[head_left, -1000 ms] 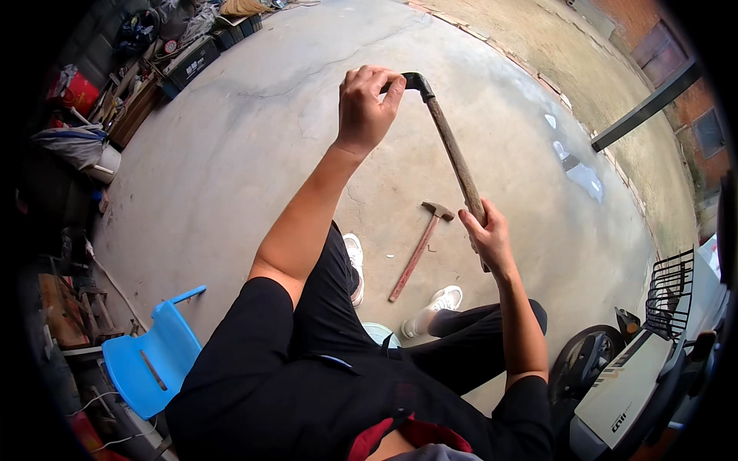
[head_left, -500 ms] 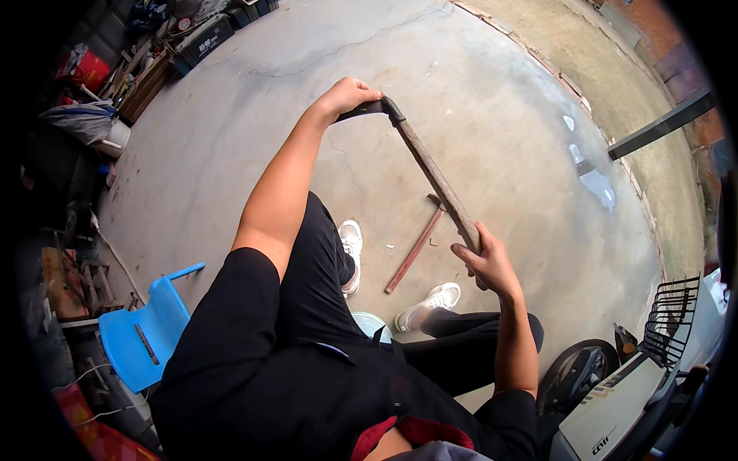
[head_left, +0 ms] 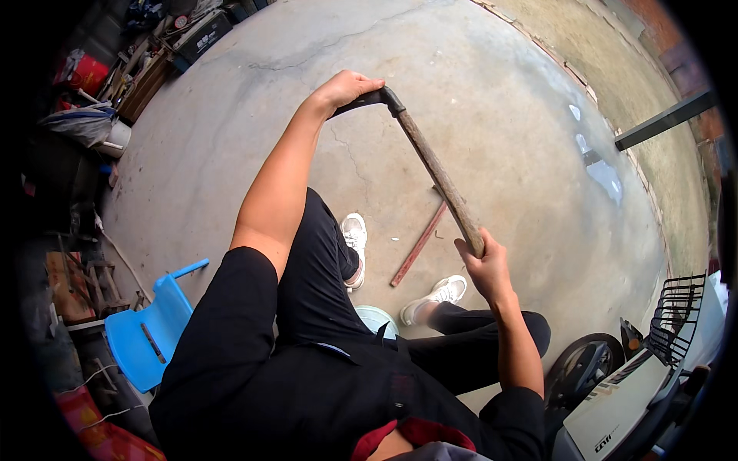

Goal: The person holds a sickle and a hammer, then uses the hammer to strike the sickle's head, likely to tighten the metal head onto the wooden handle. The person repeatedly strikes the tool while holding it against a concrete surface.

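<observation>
Two hands grip the long tool (head_left: pixel 435 165), the left hand (head_left: pixel 344 88) closed over its dark metal head, the right hand (head_left: pixel 483 265) closed on the wooden handle, so both should hold tight and steady above the concrete floor (head_left: pixel 231 138).

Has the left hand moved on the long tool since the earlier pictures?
Yes. The left hand, which pinched the dark metal head of the wooden-handled tool from the side, now lies over it; the right hand grips the lower end.

A single head-worn fisheye view looks steeply down from above the seated person; it faces forward over lap and concrete floor (head_left: pixel 231 138); both hands sit near; edges bend at the rim.
</observation>
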A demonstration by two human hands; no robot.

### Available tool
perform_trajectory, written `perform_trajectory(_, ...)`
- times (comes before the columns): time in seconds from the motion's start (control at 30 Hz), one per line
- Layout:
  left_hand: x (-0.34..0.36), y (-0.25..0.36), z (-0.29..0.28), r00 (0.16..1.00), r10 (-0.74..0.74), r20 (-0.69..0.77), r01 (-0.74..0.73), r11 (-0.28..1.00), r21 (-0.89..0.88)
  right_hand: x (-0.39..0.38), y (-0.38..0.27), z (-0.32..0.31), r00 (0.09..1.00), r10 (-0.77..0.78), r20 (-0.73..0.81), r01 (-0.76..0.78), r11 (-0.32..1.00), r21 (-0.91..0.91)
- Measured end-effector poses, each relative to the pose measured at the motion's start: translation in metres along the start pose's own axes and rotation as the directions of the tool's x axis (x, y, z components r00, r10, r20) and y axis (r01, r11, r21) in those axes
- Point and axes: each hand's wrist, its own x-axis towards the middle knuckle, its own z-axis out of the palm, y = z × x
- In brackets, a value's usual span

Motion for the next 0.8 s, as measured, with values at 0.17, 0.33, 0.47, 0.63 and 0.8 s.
perform_trajectory(0.17,0.005,-0.007,0.003,0.979,0.190,-0.069,-0.172,0.962,0.214,-0.001,-0.003,-0.003,0.971,0.095,0.217,-0.129,0.980,0.149)
perform_trajectory(0.33,0.000,-0.005,0.004,0.985,0.170,0.012,-0.166,0.942,0.291,-0.002,-0.018,-0.014,0.871,0.262,0.416,-0.386,0.888,0.250)
perform_trajectory(0.47,0.009,-0.009,0.005,0.987,0.148,0.062,-0.159,0.952,0.260,-0.007,-0.005,0.003,0.982,0.100,0.161,-0.125,0.980,0.152)
perform_trajectory(0.63,0.010,-0.009,0.012,0.988,0.134,0.082,-0.151,0.951,0.271,-0.006,0.008,0.009,0.991,0.105,0.084,-0.111,0.992,0.065)
perform_trajectory(0.8,0.003,-0.003,0.016,0.993,0.094,0.067,-0.113,0.916,0.386,-0.005,0.010,0.011,0.982,0.117,0.148,-0.138,0.981,0.138)
